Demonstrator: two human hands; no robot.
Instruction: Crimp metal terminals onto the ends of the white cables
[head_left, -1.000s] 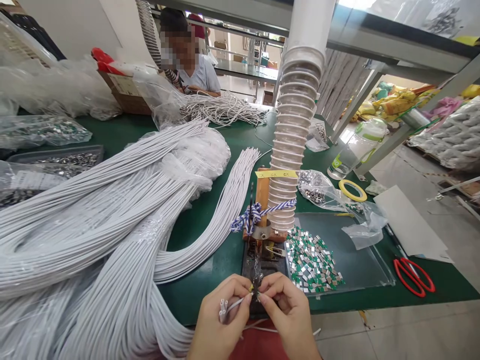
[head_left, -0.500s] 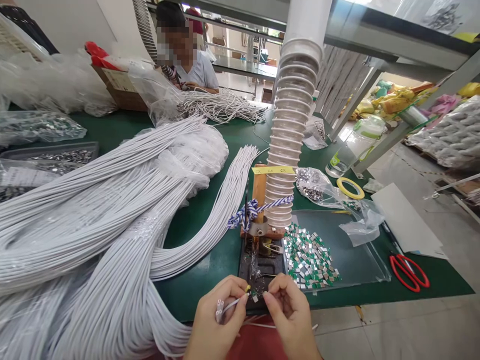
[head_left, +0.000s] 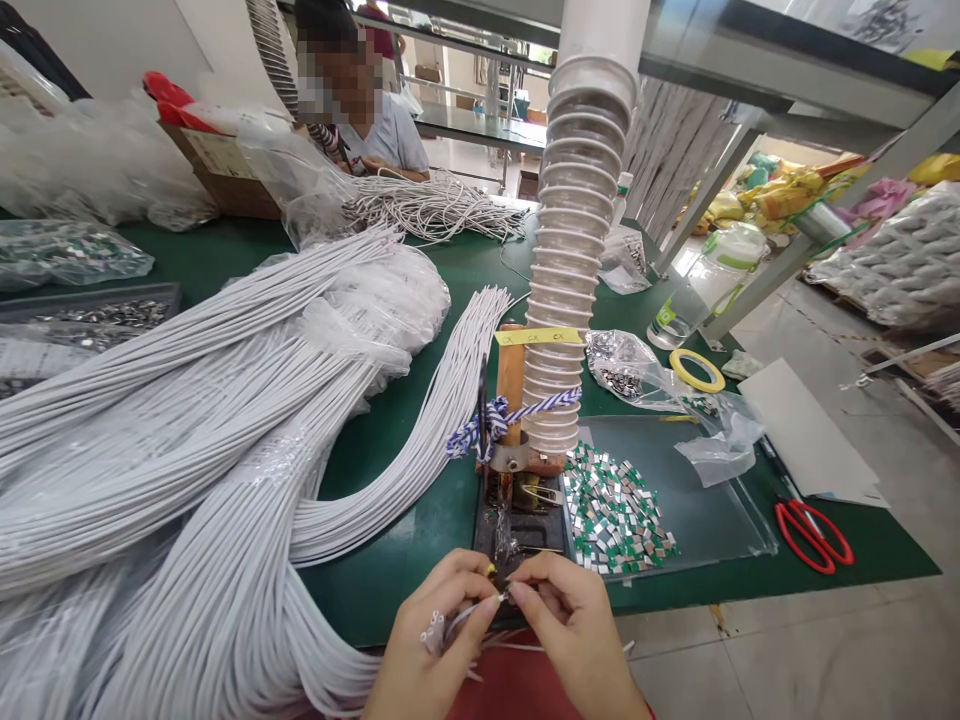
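From the head view, the left hand (head_left: 427, 632) is closed and holds a thin white cable (head_left: 465, 610). The right hand (head_left: 574, 630) pinches near the cable's tip, just over a black holder (head_left: 517, 540). Past them stands a wood post (head_left: 511, 385), tied with blue and white rope (head_left: 480, 430), beside one ribbed plastic hose (head_left: 577, 260). A clear tray (head_left: 712, 500) on the green worktop (head_left: 390, 590) holds many small shiny clips (head_left: 611, 515), too many to count. To the left lies a huge, smooth heap of white cables (head_left: 187, 430). To the right are one pair of red scissors (head_left: 811, 535) and one yellow tape roll (head_left: 696, 371). A person (head_left: 382, 140) sits far off.
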